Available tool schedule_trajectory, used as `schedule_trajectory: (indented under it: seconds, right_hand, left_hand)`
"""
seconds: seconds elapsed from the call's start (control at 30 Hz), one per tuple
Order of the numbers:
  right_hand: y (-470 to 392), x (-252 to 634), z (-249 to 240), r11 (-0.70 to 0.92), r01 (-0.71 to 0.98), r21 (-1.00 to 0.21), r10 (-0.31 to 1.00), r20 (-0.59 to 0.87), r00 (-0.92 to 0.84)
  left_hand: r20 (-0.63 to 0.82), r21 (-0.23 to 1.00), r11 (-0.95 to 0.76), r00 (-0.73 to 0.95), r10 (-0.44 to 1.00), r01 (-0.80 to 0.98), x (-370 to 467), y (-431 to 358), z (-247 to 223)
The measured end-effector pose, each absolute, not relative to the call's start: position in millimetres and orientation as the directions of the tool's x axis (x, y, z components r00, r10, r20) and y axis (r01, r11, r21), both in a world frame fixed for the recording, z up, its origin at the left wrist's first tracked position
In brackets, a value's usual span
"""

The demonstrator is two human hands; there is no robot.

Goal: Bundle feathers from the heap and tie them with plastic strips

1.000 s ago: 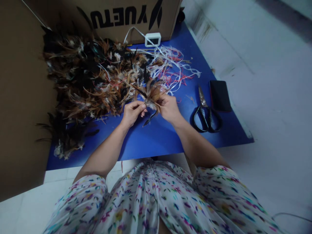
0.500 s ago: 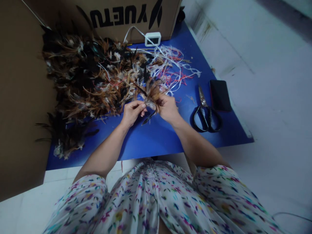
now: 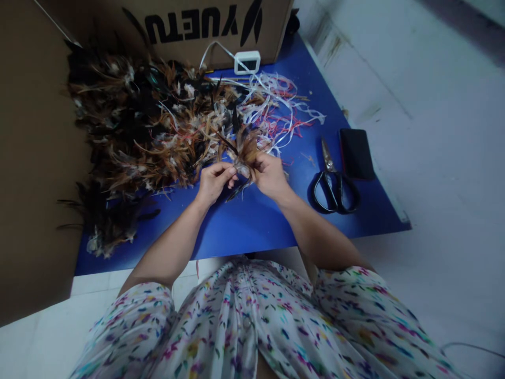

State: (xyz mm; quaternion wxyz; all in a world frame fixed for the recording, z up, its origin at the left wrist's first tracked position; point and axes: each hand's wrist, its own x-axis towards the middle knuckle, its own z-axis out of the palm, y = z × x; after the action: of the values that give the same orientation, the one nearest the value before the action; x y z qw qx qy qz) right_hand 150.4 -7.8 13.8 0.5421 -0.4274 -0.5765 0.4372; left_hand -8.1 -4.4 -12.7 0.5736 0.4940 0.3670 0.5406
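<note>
Head view: you hold a small feather bunch [image 3: 246, 152] above the blue counter [image 3: 256, 221], near the middle. Your right hand [image 3: 270, 173] fingers pinch its stems. Your left hand [image 3: 213, 181] fingers touch it too. A big feather pile [image 3: 138, 131] lies just behind. Black scissors [image 3: 333, 184] lie to the right.

garment: short-sleeved white top, small multicoloured flecks in pink, green, blue, yellow | front: gathered folds down the middle | sleeves: end above the elbows | forearms: bare | left hand [image 3: 213, 181]: no glove, no ring seen | right hand [image 3: 271, 175]: same
</note>
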Motion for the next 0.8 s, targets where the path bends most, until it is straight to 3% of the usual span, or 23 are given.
schedule_trajectory:
  seconds: [0.17, 0.43, 0.63, 0.8]
  right_hand:
    - [-7, 153, 13, 0.231, 0.013, -0.973, 0.971, 0.230, -0.071]
    - [-4, 151, 16, 0.093, -0.159, -0.983, 0.986, 0.113, -0.119]
    - [0, 161, 22, 0.142, -0.230, -0.963, 0.985, 0.161, -0.067]
    - [4, 176, 26, 0.207, -0.103, -0.973, 0.978, 0.207, 0.007]
  left_hand:
    - [0.154, 0.965, -0.120, 0.137, 0.979, -0.233, -9, -4, -11]
    - [0.142, 0.966, -0.103, 0.154, 0.978, -0.236, -9, -5, -6]
    - [0.109, 0.956, -0.072, 0.118, 0.987, -0.285, -8, -4, -4]
    - [0.109, 0.947, -0.089, 0.048, 0.993, -0.309, -13, 1, -3]
